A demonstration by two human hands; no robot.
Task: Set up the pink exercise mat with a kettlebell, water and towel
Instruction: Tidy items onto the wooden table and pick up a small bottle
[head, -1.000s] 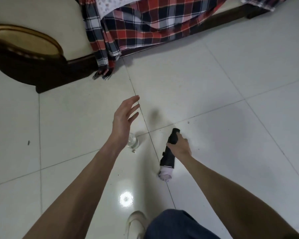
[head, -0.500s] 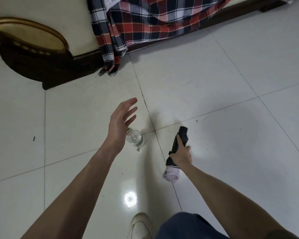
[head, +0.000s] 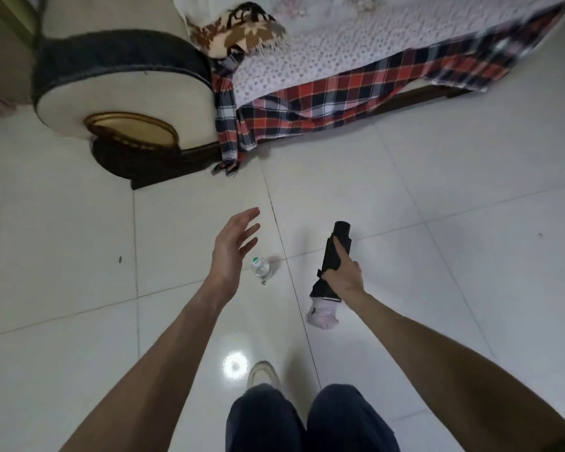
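While right hand (head: 343,275) grips rolled mat (head: 331,265), left hand (head: 232,249) spread above water bottle (head: 261,266), bare tiles around

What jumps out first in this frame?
The right hand grips a rolled black-and-pink bundle above the white tiled floor. The open left hand reaches near a small clear plastic bottle standing on the tiles. A red plaid cloth hangs beyond.

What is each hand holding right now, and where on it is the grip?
The right hand grips the rolled mat in its black sleeve around the middle, pale pink end hanging down. The left hand is open and holds nothing, above the water bottle.
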